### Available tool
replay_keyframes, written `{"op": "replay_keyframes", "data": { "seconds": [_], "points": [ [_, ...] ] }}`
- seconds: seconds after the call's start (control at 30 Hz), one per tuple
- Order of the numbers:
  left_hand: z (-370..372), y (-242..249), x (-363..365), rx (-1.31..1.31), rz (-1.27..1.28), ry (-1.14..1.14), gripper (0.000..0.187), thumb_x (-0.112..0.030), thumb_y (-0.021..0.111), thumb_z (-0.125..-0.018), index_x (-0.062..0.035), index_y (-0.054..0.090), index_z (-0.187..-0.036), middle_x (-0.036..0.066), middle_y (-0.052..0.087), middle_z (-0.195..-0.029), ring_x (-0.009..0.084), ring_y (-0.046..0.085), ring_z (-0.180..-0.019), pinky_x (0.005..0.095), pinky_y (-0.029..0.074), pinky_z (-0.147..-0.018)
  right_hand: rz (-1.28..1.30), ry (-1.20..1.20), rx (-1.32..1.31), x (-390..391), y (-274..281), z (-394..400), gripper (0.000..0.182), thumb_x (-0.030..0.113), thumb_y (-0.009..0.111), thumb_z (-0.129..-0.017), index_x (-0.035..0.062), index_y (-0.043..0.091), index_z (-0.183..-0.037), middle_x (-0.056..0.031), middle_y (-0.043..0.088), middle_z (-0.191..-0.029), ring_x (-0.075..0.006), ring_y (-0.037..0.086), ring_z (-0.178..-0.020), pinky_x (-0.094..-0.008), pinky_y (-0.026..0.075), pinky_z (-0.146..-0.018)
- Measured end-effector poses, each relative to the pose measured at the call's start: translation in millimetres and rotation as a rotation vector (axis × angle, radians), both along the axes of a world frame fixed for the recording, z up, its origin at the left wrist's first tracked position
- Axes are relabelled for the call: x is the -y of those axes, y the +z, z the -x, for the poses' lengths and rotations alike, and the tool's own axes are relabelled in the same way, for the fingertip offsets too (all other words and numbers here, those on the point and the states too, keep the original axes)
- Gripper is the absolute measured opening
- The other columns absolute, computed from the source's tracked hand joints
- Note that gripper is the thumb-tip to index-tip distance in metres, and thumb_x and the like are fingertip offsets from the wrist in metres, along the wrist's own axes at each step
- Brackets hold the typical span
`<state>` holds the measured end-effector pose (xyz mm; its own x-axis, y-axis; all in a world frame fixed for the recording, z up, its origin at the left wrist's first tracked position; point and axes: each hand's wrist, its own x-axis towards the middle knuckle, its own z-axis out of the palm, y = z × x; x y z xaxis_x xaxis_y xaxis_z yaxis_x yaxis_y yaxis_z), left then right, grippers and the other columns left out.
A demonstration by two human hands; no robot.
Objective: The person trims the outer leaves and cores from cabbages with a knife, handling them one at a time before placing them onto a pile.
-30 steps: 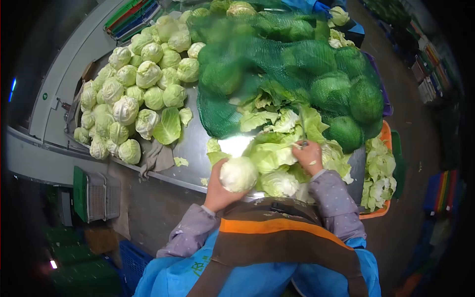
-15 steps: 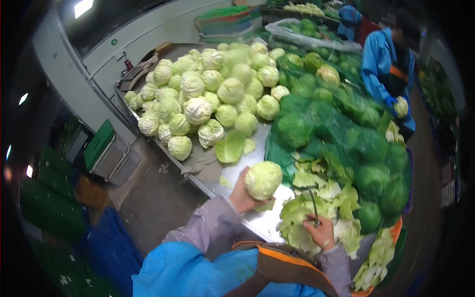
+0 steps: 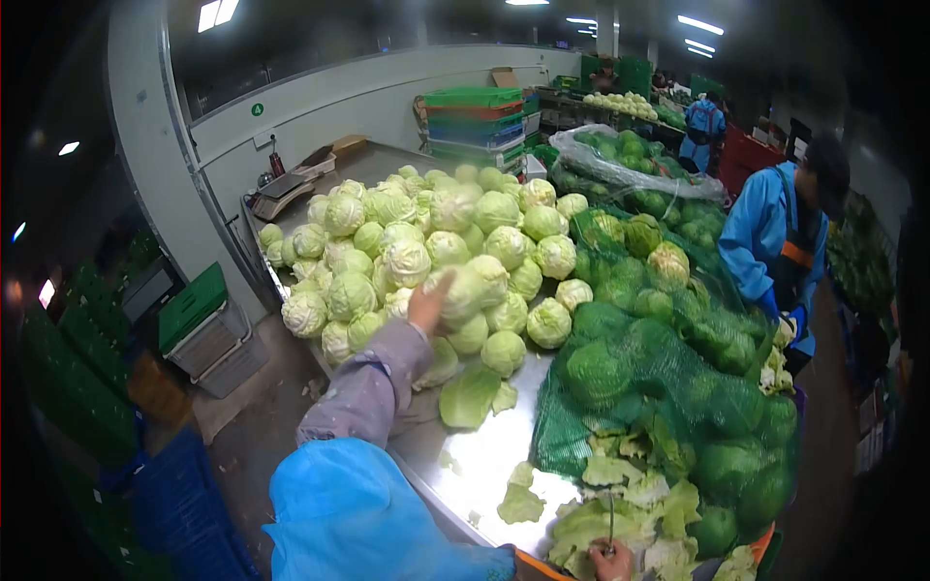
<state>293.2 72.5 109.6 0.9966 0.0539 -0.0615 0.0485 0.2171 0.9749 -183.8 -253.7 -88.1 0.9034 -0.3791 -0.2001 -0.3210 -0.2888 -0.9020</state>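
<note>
My left hand (image 3: 432, 302) is stretched forward to the pile of pale trimmed cabbages (image 3: 387, 208), its fingers around a cabbage (image 3: 460, 295) at the near side of the heap; that cabbage is slightly blurred. Low in the view, my right hand (image 3: 610, 560) is closed on the handle of a thin knife (image 3: 611, 518), whose blade points up over loose outer leaves (image 3: 591, 528). A large loose leaf (image 3: 469, 395) lies on the metal table (image 3: 436, 465) in front of the pile.
Green cabbages in a green net (image 3: 639, 378) cover the table's right side. A co-worker in blue (image 3: 760, 228) stands beyond them. Stacked crates (image 3: 475, 121) are at the back. A lidded grey crate (image 3: 208, 329) stands on the floor at left.
My left hand has moved forward from the near table edge to the pile with the cabbage. My right hand appears lower, still with the knife. The view has tilted up.
</note>
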Motion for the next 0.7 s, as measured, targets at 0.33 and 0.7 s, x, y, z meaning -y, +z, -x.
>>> {"op": "replay_keyframes", "data": {
  "seconds": [0.33,0.7],
  "points": [
    [-190.5,39.5,-92.1,0.551,-0.724,0.376,0.088,-0.026,0.078,-0.070,-0.0028,0.029,-0.139,0.026,0.050,-0.124,0.0324,0.048,-0.119,0.0357,0.038,-0.101,0.357,0.048,-0.425,-19.5,73.9,-34.1,0.035,0.037,0.064,-0.080,0.0119,0.066,-0.105,-0.0142,0.068,-0.090,-0.0272,0.064,-0.083,-0.0379,0.049,-0.076],
    [-189.9,17.2,-109.0,0.402,-0.694,0.219,0.072,0.012,0.043,-0.065,-0.0090,0.045,-0.134,0.017,0.049,-0.134,0.0280,0.046,-0.125,0.0304,0.036,-0.101,0.352,-0.042,-0.100,-36.6,102.4,-46.4,0.032,0.028,0.064,-0.084,0.0076,0.064,-0.108,-0.0125,0.066,-0.092,-0.0226,0.062,-0.081,-0.0302,0.049,-0.072]
  ]
}}
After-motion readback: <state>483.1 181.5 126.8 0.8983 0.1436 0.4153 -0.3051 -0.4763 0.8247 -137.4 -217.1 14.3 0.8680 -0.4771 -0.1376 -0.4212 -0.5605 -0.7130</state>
